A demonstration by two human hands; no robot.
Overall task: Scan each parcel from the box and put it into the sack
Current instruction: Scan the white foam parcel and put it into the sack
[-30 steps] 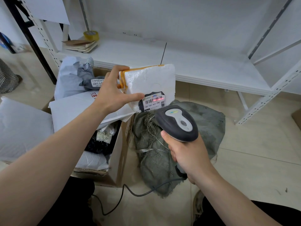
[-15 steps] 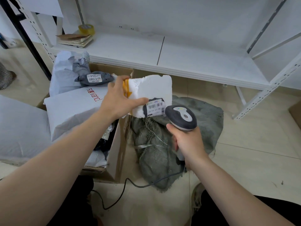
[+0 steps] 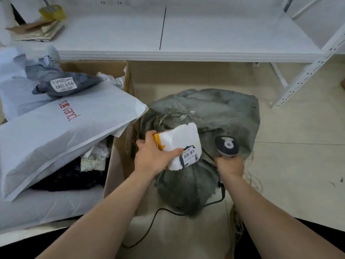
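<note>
Since scan, parcel (image 3: 180, 140) drops lower, now over sack (image 3: 224, 111). Your left hand (image 3: 153, 157) grips its 9 o'clock end, long axis 9-to-3; frayed mouth looks like 12. Your right hand (image 3: 230, 165) wrapped round scanner (image 3: 226, 146), at 3.

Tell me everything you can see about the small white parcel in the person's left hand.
The white parcel is a flat, crumpled package in white plastic-looking wrap with ragged edges. Orange tape runs along its left end, and a barcode label on a dark patch sits at its lower right corner. The left hand grips its left end, holding it tilted over the grey sack.
</note>
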